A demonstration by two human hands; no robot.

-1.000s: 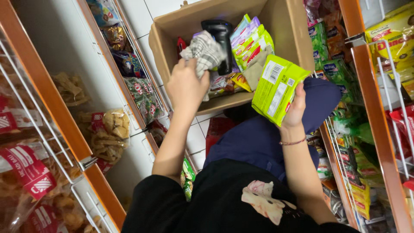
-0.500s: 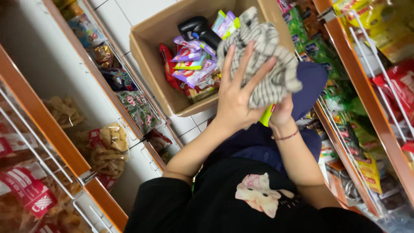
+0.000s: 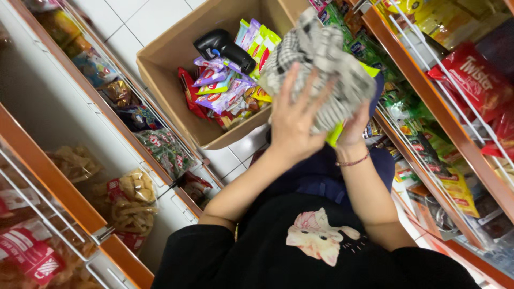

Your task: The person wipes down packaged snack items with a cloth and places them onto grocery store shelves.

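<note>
My left hand presses a grey-and-white checked cloth against a yellow-green snack packet, fingers spread over the cloth. My right hand holds the packet from underneath, mostly hidden behind the cloth. Both hands are raised just right of an open cardboard box on the white tiled floor. Inside the box lie several colourful snack packets and a black handheld scanner.
Orange-framed shelves with wire fronts stand on both sides. The left shelf holds bags of chips and crackers. The right shelf holds red and green snack bags. My knees in dark blue trousers are below the hands.
My left hand lifted the cloth out of the box and moved it right onto the yellow-green packet held by my right hand. The view has shifted, so the box appears further left.
</note>
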